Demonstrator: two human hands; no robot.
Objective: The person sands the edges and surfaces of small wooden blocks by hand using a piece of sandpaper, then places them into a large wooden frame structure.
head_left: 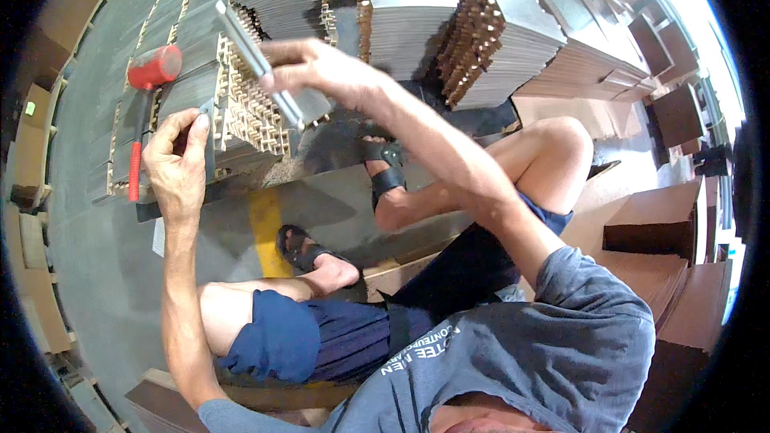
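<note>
My right hand [317, 70] is closed around a long, narrow, pale metal strip [241, 38], which slants over the stack and is slightly blurred. Lower on the left, my left hand [178, 162] pinches a thin, flat grey piece [210, 144] between thumb and fingers, beside the stack's near side. Under both hands stand piled grey panels [192, 84], with tan notched ends [249, 116] facing my right hand. A mallet with a red head [156, 68] and a red-gripped handle [135, 168] lies on the panels, left of my left hand.
More grey panel stacks [409, 28] with brown toothed edges [473, 32] stand ahead to the right. Brown boards [650, 285] are piled at my right. My sandalled feet [305, 248] rest between the stack and my seat, near a yellow floor line [267, 228].
</note>
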